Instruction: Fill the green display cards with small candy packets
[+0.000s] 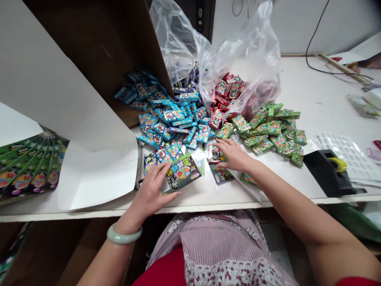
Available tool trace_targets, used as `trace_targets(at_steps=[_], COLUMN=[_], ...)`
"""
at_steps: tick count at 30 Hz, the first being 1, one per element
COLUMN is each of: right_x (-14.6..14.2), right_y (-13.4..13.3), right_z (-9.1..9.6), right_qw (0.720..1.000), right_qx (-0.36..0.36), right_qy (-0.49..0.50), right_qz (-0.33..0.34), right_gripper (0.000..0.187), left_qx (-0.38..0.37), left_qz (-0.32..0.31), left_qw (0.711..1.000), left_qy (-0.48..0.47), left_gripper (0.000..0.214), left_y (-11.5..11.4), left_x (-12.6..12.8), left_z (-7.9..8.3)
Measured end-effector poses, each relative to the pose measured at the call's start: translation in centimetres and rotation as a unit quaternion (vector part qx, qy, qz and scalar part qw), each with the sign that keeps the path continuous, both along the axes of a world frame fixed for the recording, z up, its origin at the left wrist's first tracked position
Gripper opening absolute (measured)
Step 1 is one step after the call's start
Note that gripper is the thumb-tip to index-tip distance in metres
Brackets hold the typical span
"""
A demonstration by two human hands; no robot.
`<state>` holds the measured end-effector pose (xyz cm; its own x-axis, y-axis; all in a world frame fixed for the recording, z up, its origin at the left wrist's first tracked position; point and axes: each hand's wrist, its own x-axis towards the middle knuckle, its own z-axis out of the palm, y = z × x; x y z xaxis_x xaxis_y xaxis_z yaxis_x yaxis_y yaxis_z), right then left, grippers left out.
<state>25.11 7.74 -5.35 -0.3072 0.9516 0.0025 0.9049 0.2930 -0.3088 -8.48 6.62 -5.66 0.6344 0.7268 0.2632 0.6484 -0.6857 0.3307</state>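
Observation:
My left hand (153, 186) holds a black and green printed card (186, 172) by its left side, its fingers on the upper edge and its thumb stretched along the lower one. My right hand (235, 155) has its fingers and thumb about a small red box (214, 153). Below that box lies a clear bag with a dark printed card (222, 176), partly under my hand. Just beyond my hands are heaps of small blue boxes (174, 115), red boxes (233, 87) and green boxes (272, 129).
A tipped carton (98, 43) and a curved white sheet (101, 159) stand at the left, beside fanned green cards (29, 167). Clear plastic bags (205, 51) rise behind the heaps. At the right are a black tape dispenser (324, 171) and label sheets (342, 155).

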Motion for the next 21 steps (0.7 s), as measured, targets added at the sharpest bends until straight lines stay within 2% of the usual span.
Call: trace_targets(at_steps=[1,3,6,8,10,12,15,18,21], right_x=[-0.1,-0.3,0.0,0.4,0.6,0.5,-0.3,-1.1,-1.7], right_y=[0.5,0.9,-0.3,-1.6,-2.7,-3.4,-3.4,-3.0,-2.6], right_z=[-0.1,0.0,1.3,3.0,4.8,6.3,7.5,7.8,7.6], right_qw=[1.0,1.0,0.996,0.984,0.973,0.968,0.966,0.969,0.975], right_qx=[-0.012,-0.012,0.033,0.031,-0.001,-0.019,-0.018,-0.014,-0.002], right_qy=[-0.019,-0.024,0.084,0.172,0.199,0.175,0.126,0.074,0.034], right_qz=[0.005,0.006,0.003,0.045,0.121,0.179,0.227,0.235,0.219], right_gripper=[0.082,0.074,0.063,0.067,0.07,0.068,0.066,0.063,0.064], left_qx=[0.0,-0.001,-0.007,-0.012,-0.02,-0.031,-0.05,-0.07,-0.078], left_qz=[-0.005,-0.012,-0.015,-0.025,-0.04,-0.055,-0.083,-0.106,-0.099], left_qw=[1.0,1.0,1.0,0.999,0.998,0.997,0.995,0.991,0.99], left_qy=[-0.001,-0.003,-0.009,-0.019,-0.033,-0.042,-0.037,-0.041,-0.066], left_gripper=[0.086,0.088,0.09,0.091,0.092,0.092,0.092,0.093,0.092], left_y=[0.1,0.2,0.3,0.2,0.3,0.3,0.3,0.3,0.1], left_x=[0.1,0.4,0.4,0.4,0.5,0.7,1.1,1.5,1.8], left_z=[0.0,0.1,0.2,0.3,0.4,0.6,1.0,1.2,1.0])
